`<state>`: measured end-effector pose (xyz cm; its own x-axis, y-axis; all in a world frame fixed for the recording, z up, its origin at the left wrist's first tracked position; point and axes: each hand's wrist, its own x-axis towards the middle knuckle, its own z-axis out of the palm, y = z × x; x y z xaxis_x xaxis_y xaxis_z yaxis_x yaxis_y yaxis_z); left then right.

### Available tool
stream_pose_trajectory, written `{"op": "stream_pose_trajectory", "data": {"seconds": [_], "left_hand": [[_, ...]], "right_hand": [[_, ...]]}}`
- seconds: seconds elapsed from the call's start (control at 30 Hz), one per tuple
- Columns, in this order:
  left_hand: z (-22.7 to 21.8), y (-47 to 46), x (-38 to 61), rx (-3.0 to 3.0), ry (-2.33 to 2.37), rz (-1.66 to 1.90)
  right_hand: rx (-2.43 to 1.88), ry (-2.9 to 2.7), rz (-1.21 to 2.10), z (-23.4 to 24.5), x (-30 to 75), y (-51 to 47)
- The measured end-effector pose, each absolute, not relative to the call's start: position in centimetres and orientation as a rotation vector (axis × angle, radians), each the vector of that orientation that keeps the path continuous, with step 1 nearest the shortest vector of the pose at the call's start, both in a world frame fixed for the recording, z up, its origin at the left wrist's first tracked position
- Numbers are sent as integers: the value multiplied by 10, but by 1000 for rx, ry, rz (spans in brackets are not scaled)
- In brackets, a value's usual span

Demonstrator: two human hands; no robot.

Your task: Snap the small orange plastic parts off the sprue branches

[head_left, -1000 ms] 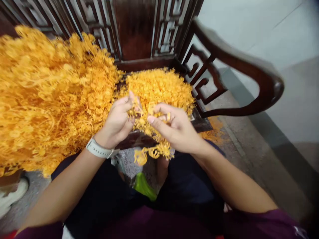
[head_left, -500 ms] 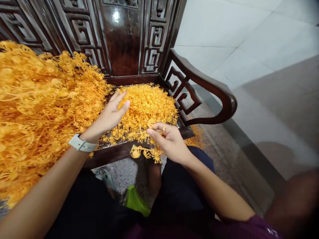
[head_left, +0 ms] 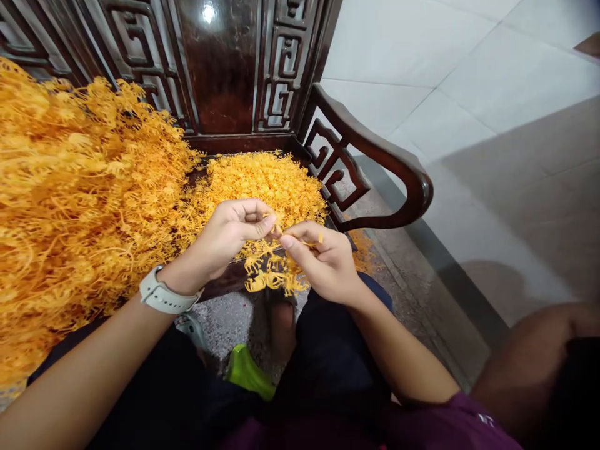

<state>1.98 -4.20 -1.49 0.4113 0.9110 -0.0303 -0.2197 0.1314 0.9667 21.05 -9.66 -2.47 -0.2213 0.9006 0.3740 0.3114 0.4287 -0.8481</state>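
Between thumb and fingers, my right hand pinches a sprig of orange plastic flowers, whose curled heads dangle below it. My left hand, with a pale watch strap on its wrist, is closed in a pinch on a small flower piece at the sprig's upper end. The two sets of fingertips almost meet. Just behind them lies a heap of loose orange flower pieces on the seat of a dark wooden bench. A much larger pile of orange stemmed flowers rises to the left.
The bench's curved armrest stands at the right, with its carved back behind. Orange bits lie on the floor beyond the armrest. A green plastic object sits between my legs. Another person's limb shows at lower right.
My left hand has come from above the loose heap toward my right hand and closed on the sprig's end. My right hand keeps its hold. The view has shifted slightly.
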Motion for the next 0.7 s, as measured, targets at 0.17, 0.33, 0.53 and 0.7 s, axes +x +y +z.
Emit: {"op": "stream_pose_trajectory", "data": {"seconds": [0.17,0.33,0.53,0.7], "left_hand": [[-7,-52,28,979,790,1142],[-3,-57,38,744,803,1171],[11,-32,18,582,836,1217],[0,28,-54,756,1032,1609]], "right_hand": [[-1021,-1666,866,-20,205,-98],[-1005,-1648,864,-20,200,-88],[-889,-1650,957,-17,191,-92],[-887,-1736,957,-23,187,-108]]}}
